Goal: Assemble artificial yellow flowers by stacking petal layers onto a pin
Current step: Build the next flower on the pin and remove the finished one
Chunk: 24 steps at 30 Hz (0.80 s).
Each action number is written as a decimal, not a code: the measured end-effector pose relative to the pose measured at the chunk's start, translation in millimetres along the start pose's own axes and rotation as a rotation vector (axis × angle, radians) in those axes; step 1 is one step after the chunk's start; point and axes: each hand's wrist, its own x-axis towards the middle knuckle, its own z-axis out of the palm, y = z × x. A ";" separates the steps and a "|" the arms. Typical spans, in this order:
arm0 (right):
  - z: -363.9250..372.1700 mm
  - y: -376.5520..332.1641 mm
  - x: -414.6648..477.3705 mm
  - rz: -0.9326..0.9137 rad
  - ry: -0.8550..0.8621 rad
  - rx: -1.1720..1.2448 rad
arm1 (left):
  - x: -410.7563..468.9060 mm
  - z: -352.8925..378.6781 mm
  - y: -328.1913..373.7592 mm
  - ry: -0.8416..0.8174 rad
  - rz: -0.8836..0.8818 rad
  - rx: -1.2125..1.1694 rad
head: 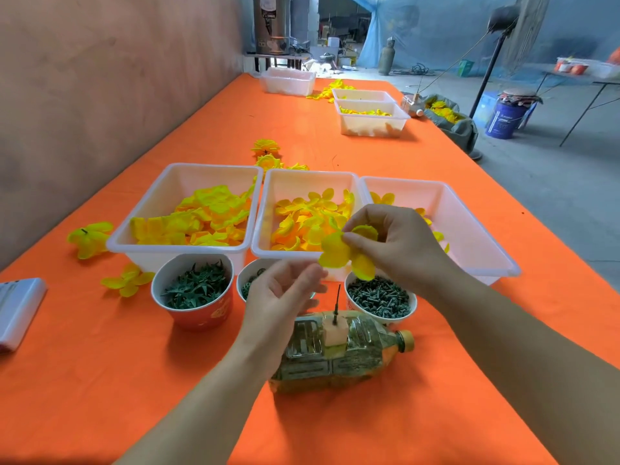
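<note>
The right hand (399, 246) pinches a yellow petal layer (345, 253) between thumb and fingers, holding it in the air above the pin (336, 305). The left hand (281, 297) is open with loosely curled fingers, its fingertips just beside the petal layer's lower edge, gripping nothing. The pin stands upright in a pale foam block (333, 332) fixed on a plastic bottle (335, 360) lying on its side on the orange surface (100, 380). Behind the pin sit three cups; the one (380, 300) to its right holds dark pins. Beyond them, white trays (188, 250) hold yellow petals.
</note>
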 end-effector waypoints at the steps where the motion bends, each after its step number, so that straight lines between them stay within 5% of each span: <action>1: 4.4 -2.5 -3.8 -0.047 -0.027 0.005 | 3.8 -0.2 4.9 0.023 -0.014 -0.021; 6: 16.1 -8.8 -16.4 -0.143 -0.096 0.049 | 9.6 -0.9 21.6 0.035 0.171 0.106; 14: 11.9 -1.8 -38.8 -0.130 0.022 0.076 | 2.3 -6.8 19.0 0.061 0.392 0.258; 20: 16.5 9.4 -64.7 -0.449 0.150 -0.030 | -9.5 -3.0 9.8 -0.025 0.582 0.400; 24: 24.3 16.4 -70.5 -0.500 0.182 -0.103 | -14.2 -1.9 3.4 -0.001 0.650 0.475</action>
